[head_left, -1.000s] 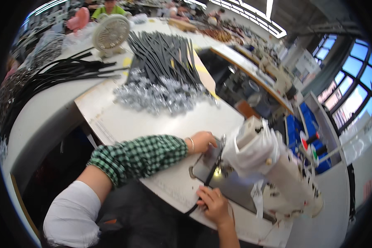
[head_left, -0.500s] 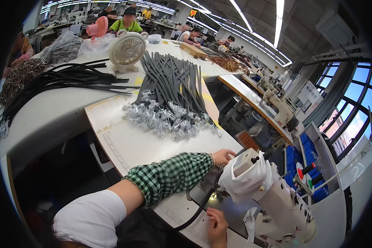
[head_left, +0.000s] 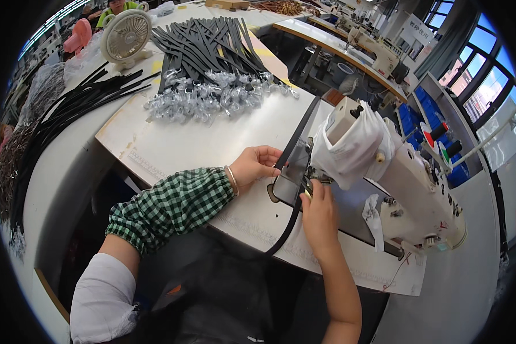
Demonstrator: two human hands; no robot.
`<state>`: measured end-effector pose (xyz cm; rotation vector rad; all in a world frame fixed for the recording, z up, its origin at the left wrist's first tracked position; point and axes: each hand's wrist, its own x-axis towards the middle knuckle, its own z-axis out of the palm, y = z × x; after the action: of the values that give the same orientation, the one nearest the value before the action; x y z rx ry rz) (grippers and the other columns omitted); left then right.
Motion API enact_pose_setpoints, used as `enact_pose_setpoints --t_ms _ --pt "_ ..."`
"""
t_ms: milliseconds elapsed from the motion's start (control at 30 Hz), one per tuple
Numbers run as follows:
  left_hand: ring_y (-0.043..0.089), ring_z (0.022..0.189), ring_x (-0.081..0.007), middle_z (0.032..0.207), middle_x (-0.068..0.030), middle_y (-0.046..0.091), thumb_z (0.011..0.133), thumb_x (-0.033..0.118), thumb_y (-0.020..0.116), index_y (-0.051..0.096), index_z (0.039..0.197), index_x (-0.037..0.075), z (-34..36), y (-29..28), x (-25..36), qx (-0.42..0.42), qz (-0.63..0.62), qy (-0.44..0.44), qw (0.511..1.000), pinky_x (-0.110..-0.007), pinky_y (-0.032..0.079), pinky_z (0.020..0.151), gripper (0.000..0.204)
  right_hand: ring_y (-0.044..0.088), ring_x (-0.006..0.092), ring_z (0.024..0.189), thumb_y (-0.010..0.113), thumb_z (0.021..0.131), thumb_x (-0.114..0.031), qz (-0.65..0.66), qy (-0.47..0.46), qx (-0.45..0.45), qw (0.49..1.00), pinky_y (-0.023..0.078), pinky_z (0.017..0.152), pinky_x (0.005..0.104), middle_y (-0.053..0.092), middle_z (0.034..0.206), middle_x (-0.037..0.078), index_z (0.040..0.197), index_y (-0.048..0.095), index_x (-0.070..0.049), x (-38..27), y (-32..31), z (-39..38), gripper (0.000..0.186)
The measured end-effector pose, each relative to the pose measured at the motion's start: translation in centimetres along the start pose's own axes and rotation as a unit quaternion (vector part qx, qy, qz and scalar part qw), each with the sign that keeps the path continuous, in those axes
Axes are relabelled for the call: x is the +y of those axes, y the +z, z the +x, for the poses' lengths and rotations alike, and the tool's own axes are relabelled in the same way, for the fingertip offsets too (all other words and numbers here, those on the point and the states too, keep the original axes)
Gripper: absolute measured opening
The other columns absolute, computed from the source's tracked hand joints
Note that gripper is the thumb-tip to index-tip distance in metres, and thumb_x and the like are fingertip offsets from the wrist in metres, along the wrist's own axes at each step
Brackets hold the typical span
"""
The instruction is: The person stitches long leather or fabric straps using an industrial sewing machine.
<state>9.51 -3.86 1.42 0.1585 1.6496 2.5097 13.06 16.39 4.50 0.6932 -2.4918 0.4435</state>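
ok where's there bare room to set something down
Widest: white table between the plastic-wrapped strap ends and checked sleeve. A narrower strip lies right of the right forearm. Crowded: beside the sewing machine, where left hand, right hand and black strap cluster.

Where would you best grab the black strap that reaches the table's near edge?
Pinch the black strap beside the right hand, probably from the left: it's narrow and exposed there, while the hand and sewing machine stand to its right.

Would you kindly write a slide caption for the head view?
Left hand touching a black strap, right hand nearby, at a cloth-draped sewing machine.
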Motion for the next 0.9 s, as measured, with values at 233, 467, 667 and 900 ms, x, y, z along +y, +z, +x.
enact_pose_setpoints --t_ms 233,467,667,900 --pt "0.058 0.087 -0.0134 0.097 -0.009 0.06 0.07 -0.015 0.057 0.053 0.107 -0.004 -0.6 0.7 0.2 -0.004 0.023 -0.026 0.999 -0.025 0.049 0.078 0.039 0.06 0.0217 0.066 0.054 0.076 -0.009 -0.209 0.011 -0.032 0.977 0.051 0.056 0.0297 0.053 0.074 0.007 0.085 0.046 -0.006 -1.6 3.6 2.1 0.013" --pt "0.057 0.088 -0.0142 0.1 -0.0105 0.06 0.07 -0.015 0.056 0.053 0.109 -0.004 -0.7 0.3 0.4 -0.007 0.006 -0.022 1.0 -0.026 0.049 0.08 0.04 0.062 0.026 0.066 0.05 0.084 -0.013 -0.07 -0.013 -0.065 0.995 0.049 0.052 0.0349 0.059 0.076 0.011 0.088 0.048 -0.004 0.6 2.6 1.7 0.01" --pt "0.058 0.09 -0.0146 0.102 -0.0118 0.06 0.071 -0.015 0.055 0.053 0.109 -0.004 -0.4 0.0 0.3 -0.012 0.009 -0.018 1.0 -0.026 0.048 0.08 0.04 0.062 0.0263 0.065 0.052 0.085 -0.017 -0.074 -0.014 -0.012 0.997 0.049 0.053 0.0368 0.058 0.077 0.011 0.092 0.049 -0.005 0.0 1.8 0.7 0.014" --pt "0.059 0.091 -0.0137 0.103 -0.0127 0.06 0.071 -0.014 0.058 0.051 0.109 -0.003 -0.4 0.4 -0.1 -0.05 -0.011 -0.016 0.999 -0.025 0.049 0.08 0.04 0.061 0.0259 0.063 0.052 0.085 -0.017 -0.072 0.019 -0.042 0.996 0.048 0.052 0.0372 0.058 0.079 0.009 0.087 0.047 -0.006 -0.1 4.0 2.6 0.012"
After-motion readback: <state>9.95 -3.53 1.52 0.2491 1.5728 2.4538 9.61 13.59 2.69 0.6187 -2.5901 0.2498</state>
